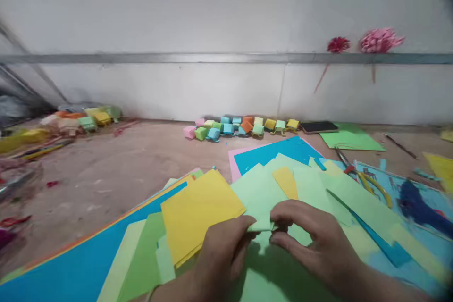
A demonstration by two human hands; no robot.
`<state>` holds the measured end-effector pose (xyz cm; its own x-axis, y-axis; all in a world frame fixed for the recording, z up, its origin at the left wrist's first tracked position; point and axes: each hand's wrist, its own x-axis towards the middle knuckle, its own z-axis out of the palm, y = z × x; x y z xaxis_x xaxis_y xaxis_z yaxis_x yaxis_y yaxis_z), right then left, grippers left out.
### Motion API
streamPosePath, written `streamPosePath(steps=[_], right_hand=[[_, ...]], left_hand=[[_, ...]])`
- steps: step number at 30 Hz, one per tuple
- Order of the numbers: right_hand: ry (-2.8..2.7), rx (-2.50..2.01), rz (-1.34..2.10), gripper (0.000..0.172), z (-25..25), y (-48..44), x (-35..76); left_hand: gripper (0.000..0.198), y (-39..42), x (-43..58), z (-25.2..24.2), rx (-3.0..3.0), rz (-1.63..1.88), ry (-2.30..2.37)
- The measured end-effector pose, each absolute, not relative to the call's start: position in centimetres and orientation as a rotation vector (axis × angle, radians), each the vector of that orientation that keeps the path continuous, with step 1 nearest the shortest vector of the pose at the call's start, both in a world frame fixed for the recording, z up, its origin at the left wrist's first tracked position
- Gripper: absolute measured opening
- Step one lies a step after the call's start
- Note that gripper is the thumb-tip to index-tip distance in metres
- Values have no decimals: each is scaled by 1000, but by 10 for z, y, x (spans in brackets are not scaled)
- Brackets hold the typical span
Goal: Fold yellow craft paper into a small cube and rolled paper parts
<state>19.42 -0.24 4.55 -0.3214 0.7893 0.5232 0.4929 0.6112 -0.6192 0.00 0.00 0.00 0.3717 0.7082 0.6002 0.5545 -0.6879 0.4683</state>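
Observation:
Between both hands, just above the pile of sheets, is a small piece of pale green paper (261,226). My left hand (226,247) pinches its left end between thumb and forefinger. The right end sits between the thumb and fingertips of my right hand (306,233). How the paper is folded cannot be made out at this size. Beneath the hands lie loose light green sheets (283,273). Beside my left hand are yellow square sheets (198,210), stacked over green and blue paper (81,255). A yellow-orange paper scrap (286,182) lies beyond my right hand.
Small coloured paper boxes (228,128) stand in rows along the wall. Scissors with yellow-and-red handles (371,184) lie at right, near a dark blue object (419,203). A phone (319,127) rests by a green sheet (350,137). More paper pieces (95,120) are heaped at left.

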Motion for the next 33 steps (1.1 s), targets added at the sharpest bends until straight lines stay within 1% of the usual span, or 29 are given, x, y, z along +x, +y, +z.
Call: streamPosePath(steps=[4,7,10,13,17,21,26,28,30,32,33], right_hand=[[-1986,-982,476,13,41,-5,197],[-1988,-949,513,16,41,-6,198],[-1947,-1007,512,17,42,-7,197],[-1902,-1090,518,16,41,-8,195],[-1874,-1149,552,14,44,-8,193],[-1865,-1169,563,13,47,-8,193],[-1842,-1179,587,10,45,-9,193],[-1809,-1201,640,6,44,-9,193],[-1817,-1204,687,9,43,-8,193],[-1866,-1181,696,3,42,-8,193],[-1888,-1172,690,4,42,-7,193]], left_hand=[[18,0,-3,-3,2390,1124,1130],[22,1,-3,-4,2344,1090,1114],[25,2,-2,-4,2321,1088,1050],[23,2,0,0,2248,958,946],[20,1,2,6,2019,767,927],[19,1,4,5,1726,663,909],[30,0,6,0,1680,723,883],[29,-1,6,-1,1690,740,903],[28,-2,7,-2,1691,741,909],[28,-3,7,-1,1695,727,912],[28,-3,8,-1,1695,714,913]])
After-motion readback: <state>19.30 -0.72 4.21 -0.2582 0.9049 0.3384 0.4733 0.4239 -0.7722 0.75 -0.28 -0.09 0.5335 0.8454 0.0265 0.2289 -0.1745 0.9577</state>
